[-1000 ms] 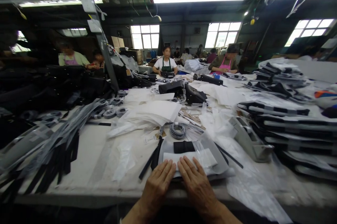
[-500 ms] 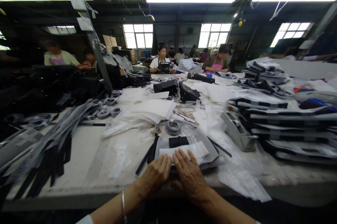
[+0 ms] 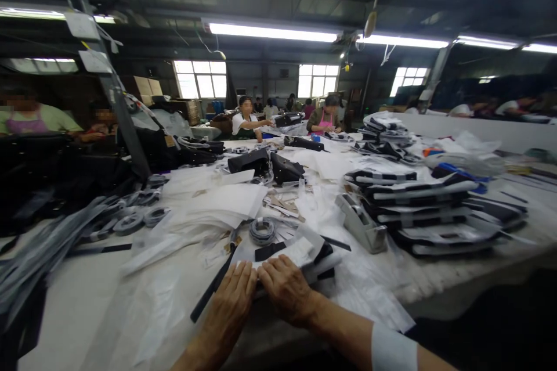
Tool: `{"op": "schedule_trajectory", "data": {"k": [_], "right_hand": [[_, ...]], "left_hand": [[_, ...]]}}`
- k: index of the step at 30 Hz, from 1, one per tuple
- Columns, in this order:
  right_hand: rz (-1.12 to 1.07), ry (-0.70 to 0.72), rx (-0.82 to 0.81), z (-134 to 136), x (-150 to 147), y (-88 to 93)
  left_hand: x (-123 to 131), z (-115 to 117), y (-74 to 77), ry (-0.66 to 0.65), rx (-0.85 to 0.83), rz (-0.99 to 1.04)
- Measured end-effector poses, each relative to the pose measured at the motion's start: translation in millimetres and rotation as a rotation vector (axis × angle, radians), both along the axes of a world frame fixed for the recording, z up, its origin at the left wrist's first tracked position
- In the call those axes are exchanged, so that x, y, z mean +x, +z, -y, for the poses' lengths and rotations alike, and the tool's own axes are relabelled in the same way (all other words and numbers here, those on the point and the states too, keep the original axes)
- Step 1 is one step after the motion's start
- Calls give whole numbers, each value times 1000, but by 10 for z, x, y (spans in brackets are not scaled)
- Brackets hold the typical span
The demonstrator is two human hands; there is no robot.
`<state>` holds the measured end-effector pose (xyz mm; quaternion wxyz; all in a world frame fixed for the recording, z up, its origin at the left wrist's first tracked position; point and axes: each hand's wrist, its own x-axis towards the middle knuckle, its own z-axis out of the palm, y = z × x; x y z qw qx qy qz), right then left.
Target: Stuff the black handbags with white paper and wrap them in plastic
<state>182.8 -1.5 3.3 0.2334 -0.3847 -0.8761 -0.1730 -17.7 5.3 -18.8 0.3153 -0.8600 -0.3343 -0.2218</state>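
A black bag (image 3: pixel 266 251) with pale wrapping sheet (image 3: pixel 300 250) over it lies at the table's near side. My left hand (image 3: pixel 232 298) holds its near left edge, fingers close together on top and thumb hidden. Right beside it, my right hand (image 3: pixel 285 290) has its fingers bent over the same near edge. The hands almost touch. A dark strap (image 3: pixel 211 290) runs out from the bag past my left hand. Just beyond the bag sits a coil of wrapped grey strap (image 3: pixel 261 231). The bag's underside is hidden.
White sheets (image 3: pixel 217 202) are stacked ahead. A grey tape dispenser (image 3: pixel 361 223) stands to the right, before a pile of black padded pieces (image 3: pixel 435 214). Wrapped straps (image 3: pixel 56 249) lie left, near a metal post (image 3: pixel 126 121). Co-workers (image 3: pixel 248 121) sit across the table.
My view has turned to the right. My right hand's fingers have gone from lying spread on the white sheet to curled over the near edge. The wrapped bag now sits more tilted.
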Motion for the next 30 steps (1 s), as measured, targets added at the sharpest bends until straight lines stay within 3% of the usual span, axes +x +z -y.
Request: {"op": "schedule_trajectory", "data": {"k": [5, 11, 13, 15, 19, 22, 25, 30], "right_hand": [[-72, 4, -9, 21, -37, 23], [-153, 221, 39, 341, 259, 449], [-210, 187, 41, 360, 293, 536], [-232, 121, -56, 288, 243, 548], [-144, 42, -434, 77, 72, 407], [-88, 16, -533, 22, 52, 232], [-94, 14, -459, 39, 82, 25], [-217, 56, -30, 56, 31, -294]], "left_hand": [[-111, -38, -46, -131, 58, 80], [-243, 18, -4, -65, 64, 208], [-217, 53, 11, -63, 70, 206], [-163, 87, 25, -78, 59, 188], [-45, 134, -24, -58, 19, 188], [15, 173, -116, -18, -5, 234], [29, 212, -128, -18, -65, 227], [-22, 199, -18, -61, -172, 142]]}}
